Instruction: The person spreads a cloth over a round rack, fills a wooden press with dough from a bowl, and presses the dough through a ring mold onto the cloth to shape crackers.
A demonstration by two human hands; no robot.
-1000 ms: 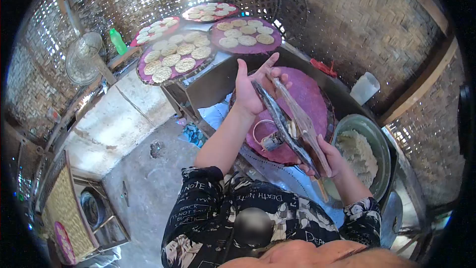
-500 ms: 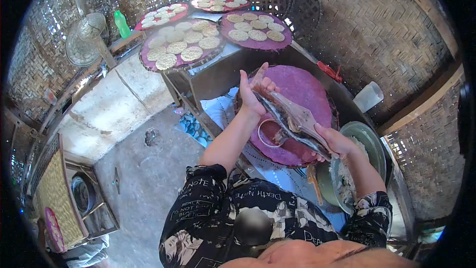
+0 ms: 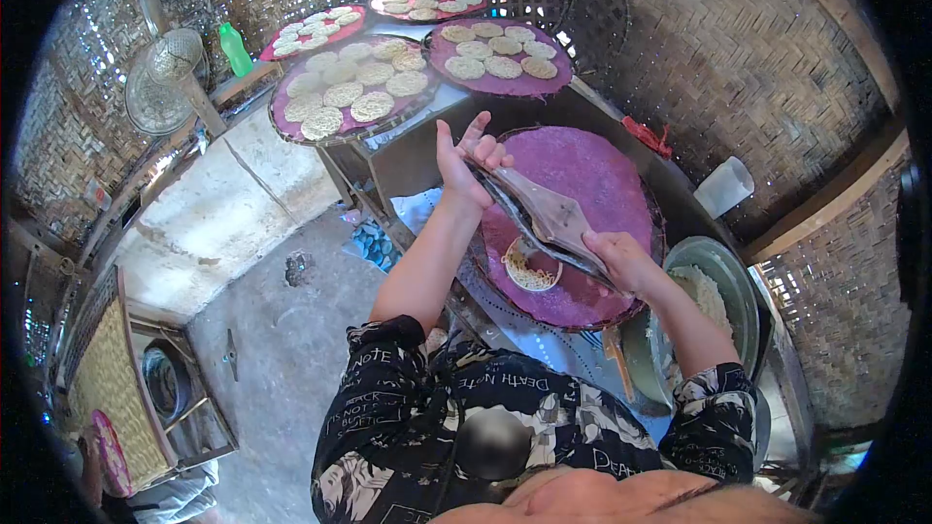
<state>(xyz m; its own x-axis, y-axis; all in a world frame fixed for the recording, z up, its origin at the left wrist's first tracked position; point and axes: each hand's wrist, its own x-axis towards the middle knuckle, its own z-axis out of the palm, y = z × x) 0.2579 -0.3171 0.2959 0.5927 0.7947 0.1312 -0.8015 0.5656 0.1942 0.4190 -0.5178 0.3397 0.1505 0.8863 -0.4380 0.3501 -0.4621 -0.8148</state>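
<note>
A worn, greyish sheet (image 3: 555,209), folded lengthwise with dark edges, stretches between my hands above a round tray lined with purple cloth (image 3: 582,150). My left hand (image 3: 468,167) holds its far end with curled fingers, while the thumb and index finger stick out. The near end is in my right hand (image 3: 623,260), thumb on top. Below the sheet, a pale ring (image 3: 533,288) rests on the cloth with pale grains (image 3: 530,272) inside it. The sheet covers part of the view of the tray. What it is made of, I cannot tell.
Right of the tray stands a green basin (image 3: 743,301) holding pale grains, with a wooden-handled tool (image 3: 615,364) beside it. Several trays of pale round cakes (image 3: 373,107) sit at the back. A white cup (image 3: 723,187) lies on its side at right.
Both hands have shifted left with the folded sheet, which has tilted. The ring, which looked bare before, now has pale grains in it.
</note>
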